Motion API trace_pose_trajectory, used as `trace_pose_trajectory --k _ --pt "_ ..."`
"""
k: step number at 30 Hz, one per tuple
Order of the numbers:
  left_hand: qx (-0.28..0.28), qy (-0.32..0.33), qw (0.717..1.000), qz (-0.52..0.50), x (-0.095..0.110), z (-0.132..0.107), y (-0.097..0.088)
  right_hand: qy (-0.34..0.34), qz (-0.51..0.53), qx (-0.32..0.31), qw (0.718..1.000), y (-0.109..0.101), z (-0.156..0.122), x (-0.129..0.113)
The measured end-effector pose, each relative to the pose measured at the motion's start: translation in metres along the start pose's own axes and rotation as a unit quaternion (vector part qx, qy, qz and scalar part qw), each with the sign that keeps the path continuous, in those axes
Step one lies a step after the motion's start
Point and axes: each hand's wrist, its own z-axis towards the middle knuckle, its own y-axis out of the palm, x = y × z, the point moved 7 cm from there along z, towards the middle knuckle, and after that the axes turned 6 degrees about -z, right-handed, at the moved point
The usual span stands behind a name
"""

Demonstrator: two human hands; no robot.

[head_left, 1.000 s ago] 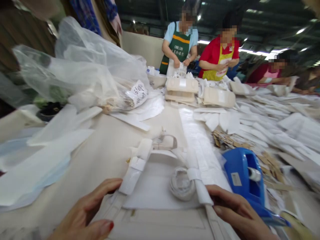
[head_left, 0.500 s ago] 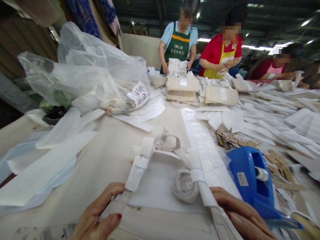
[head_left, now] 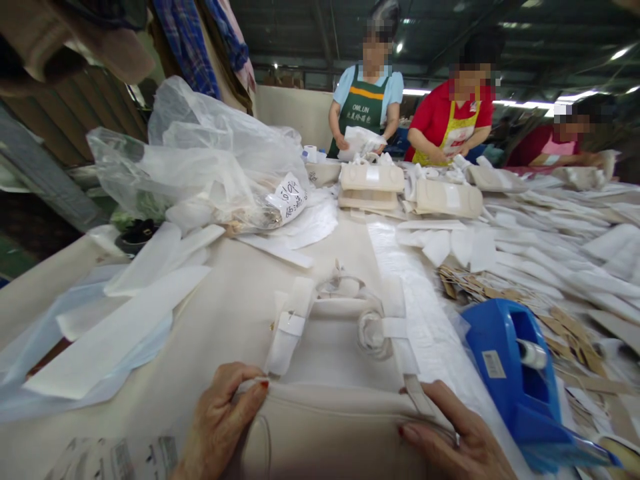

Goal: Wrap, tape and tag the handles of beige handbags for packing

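A beige handbag [head_left: 335, 433] lies in front of me, its stitched near panel raised toward the camera. My left hand [head_left: 225, 413] is closed on the panel's left corner, thumb on the near side. At the right corner, my right hand [head_left: 450, 427] pinches the panel beside a narrow beige strap. Beyond the panel lies a white foam sheet [head_left: 340, 347]. The left strap wrap [head_left: 290, 323] and right strap wrap [head_left: 400, 327] are white padding. Next to the right one sits a round clear-wrapped coil [head_left: 374, 333]. The bag's lower part is out of frame.
A blue tape dispenser [head_left: 510, 373] stands at right, near brown card pieces [head_left: 575, 340]. White sheets [head_left: 120, 333] and a large plastic bag [head_left: 200, 160] lie left. Beige bags [head_left: 373, 177] are stacked farther back. Several co-workers stand across the table, one in a green apron [head_left: 367, 100].
The bag's near panel has come up into view between my hands, covering the lower ends of the padded straps. My left hand has moved right, its thumb now on the panel's edge.
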Motion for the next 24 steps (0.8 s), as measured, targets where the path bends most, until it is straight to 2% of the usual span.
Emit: trace_pose_trajectory --k 4,8,11,14,17,21,24 --pt "0.008 -0.014 0.999 0.034 -0.006 0.007 0.005 0.093 -0.009 0.023 0.995 0.006 0.002 0.015" --pt "0.007 -0.016 0.997 0.069 -0.008 0.012 0.013 0.107 -0.003 -0.014 0.994 0.021 0.01 0.025" --pt "-0.03 -0.035 0.99 0.13 -0.015 0.018 0.024 0.097 -0.004 -0.051 0.994 0.036 0.023 0.034" --pt "-0.099 -0.052 0.973 0.2 -0.018 0.021 0.033 0.099 -0.03 -0.058 0.993 0.043 0.034 0.042" --pt "-0.136 -0.026 0.955 0.261 -0.001 0.022 0.032 0.091 -0.035 -0.048 0.994 0.041 0.037 0.04" --pt "-0.1 0.006 0.943 0.317 0.041 0.031 0.032 0.068 -0.013 -0.08 0.994 0.04 0.033 0.03" --pt "-0.079 -0.039 0.967 0.24 0.053 0.045 0.046 0.06 -0.002 -0.109 0.992 0.041 0.032 0.027"
